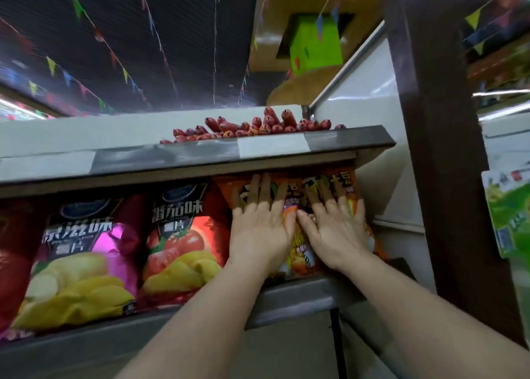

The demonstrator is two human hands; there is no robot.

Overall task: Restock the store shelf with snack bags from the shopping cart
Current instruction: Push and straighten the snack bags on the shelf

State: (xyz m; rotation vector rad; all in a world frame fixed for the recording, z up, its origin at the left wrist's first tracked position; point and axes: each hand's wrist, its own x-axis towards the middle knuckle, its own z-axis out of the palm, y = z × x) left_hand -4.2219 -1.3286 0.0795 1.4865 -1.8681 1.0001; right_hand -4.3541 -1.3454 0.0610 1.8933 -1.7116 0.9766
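An orange snack bag (301, 252) stands upright at the right end of the grey shelf (298, 295), under the shelf above. My left hand (258, 221) presses flat against its left half with straight fingers. My right hand (332, 226) presses flat on its right half, thumb beside the left hand. Much of the bag's front is hidden by both hands. The shopping cart is out of view.
To the left stand a red tomato chip bag (180, 235) and a purple chip bag (83, 261). The upper shelf (200, 152) carries a pile of red sausages (258, 126). A dark post (441, 149) and green packets (510, 218) are at the right.
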